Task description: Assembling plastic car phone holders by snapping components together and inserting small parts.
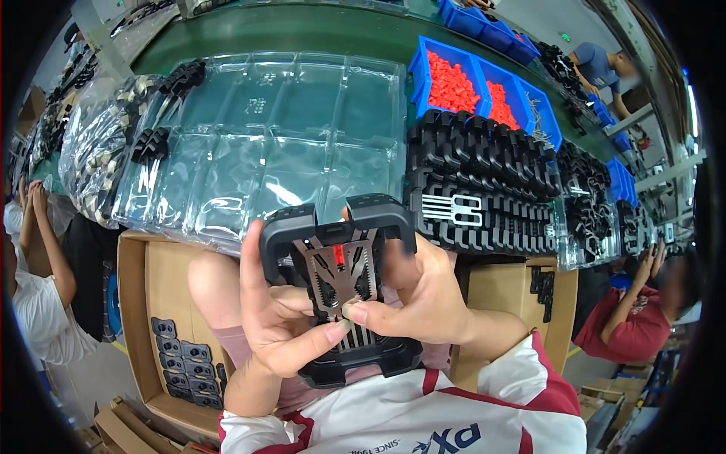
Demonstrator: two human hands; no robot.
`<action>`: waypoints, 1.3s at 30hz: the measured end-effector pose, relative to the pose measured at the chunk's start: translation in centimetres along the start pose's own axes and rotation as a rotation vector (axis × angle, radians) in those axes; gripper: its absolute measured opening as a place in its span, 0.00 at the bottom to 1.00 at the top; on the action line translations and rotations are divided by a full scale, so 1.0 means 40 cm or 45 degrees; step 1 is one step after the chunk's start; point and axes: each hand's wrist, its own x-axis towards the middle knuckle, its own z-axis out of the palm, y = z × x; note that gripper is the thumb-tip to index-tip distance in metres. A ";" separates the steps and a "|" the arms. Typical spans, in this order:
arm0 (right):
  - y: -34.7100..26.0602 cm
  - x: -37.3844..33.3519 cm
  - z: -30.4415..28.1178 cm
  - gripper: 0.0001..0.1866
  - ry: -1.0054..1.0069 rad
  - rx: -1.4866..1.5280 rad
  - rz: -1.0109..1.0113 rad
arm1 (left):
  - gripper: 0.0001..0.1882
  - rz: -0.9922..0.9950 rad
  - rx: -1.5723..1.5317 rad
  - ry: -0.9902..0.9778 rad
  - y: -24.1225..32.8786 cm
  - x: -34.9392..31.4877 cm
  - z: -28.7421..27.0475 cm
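Above my lap I hold a black phone holder (393,216), or what looks like one, tilted up with its inner side showing. A metal plate (344,284) lies in its middle with springs along both sides and a small red part (339,256) near the top. My left hand (283,325) grips the left side, fingers up along the frame. My right hand (427,299) is wrapped round the right side. Both thumbs press close together on the lower part of the plate. Some fingers are hidden behind the holder.
Ahead lies a clear plastic tray (295,163) on the green bench. To the right are stacked black frames (484,151), forked metal plates (452,210) and a blue bin (418,68) with red parts (450,83). Cardboard boxes (134,280) flank my legs. People sit at both sides.
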 end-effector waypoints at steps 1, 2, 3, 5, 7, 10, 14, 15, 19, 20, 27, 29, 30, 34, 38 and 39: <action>-0.004 0.004 -0.005 0.36 -0.008 -0.017 0.030 | 0.58 -0.022 0.003 0.008 0.001 0.007 -0.004; -0.008 0.009 -0.010 0.37 -0.017 -0.035 0.061 | 0.58 -0.044 0.006 0.017 0.000 0.016 -0.011; -0.020 0.018 -0.038 0.37 -0.143 -0.106 0.045 | 0.58 -0.042 0.005 0.017 -0.001 0.021 -0.018; -0.098 0.059 -0.089 0.35 -0.117 -0.331 0.169 | 0.58 -0.071 0.013 0.083 0.015 0.014 -0.049; -0.144 0.135 -0.182 0.23 0.300 -0.535 -0.145 | 0.58 -0.092 0.016 0.156 0.036 0.010 -0.077; -0.183 0.261 -0.461 0.13 0.834 -1.360 -0.391 | 0.57 -0.079 0.007 0.214 0.070 0.019 -0.124; -0.160 0.320 -0.892 0.15 0.385 -2.033 0.281 | 0.56 -0.166 0.095 0.206 0.096 0.001 -0.175; -0.146 0.342 -0.874 0.15 0.325 -2.033 0.259 | 0.56 -0.146 0.087 0.223 0.099 -0.006 -0.182; -0.150 0.368 -0.850 0.13 0.568 -1.842 0.596 | 0.55 -0.115 0.145 0.256 0.108 -0.030 -0.228; -0.155 0.371 -0.850 0.12 0.600 -1.825 0.587 | 0.54 -0.126 0.234 0.249 0.111 -0.035 -0.242; -0.232 0.322 -0.724 0.12 0.957 -1.359 -0.276 | 0.53 -0.101 0.211 0.311 0.110 -0.047 -0.261; -0.183 0.320 -0.481 0.15 0.906 -0.657 -0.418 | 0.53 -0.108 0.259 0.305 0.111 -0.055 -0.270; -0.159 0.294 -0.408 0.15 0.913 -0.668 -0.414 | 0.53 -0.109 0.281 0.268 0.113 -0.058 -0.275; -0.078 0.128 -0.228 0.12 0.225 -0.375 -0.334 | 0.52 -0.093 0.276 0.160 0.099 -0.056 -0.273; 0.012 0.119 0.002 0.10 0.261 -0.305 -0.309 | 0.52 -0.066 0.231 0.123 0.066 -0.055 -0.250; 0.023 0.130 0.035 0.09 0.265 -0.239 -0.327 | 0.52 -0.070 0.253 0.108 0.068 -0.054 -0.248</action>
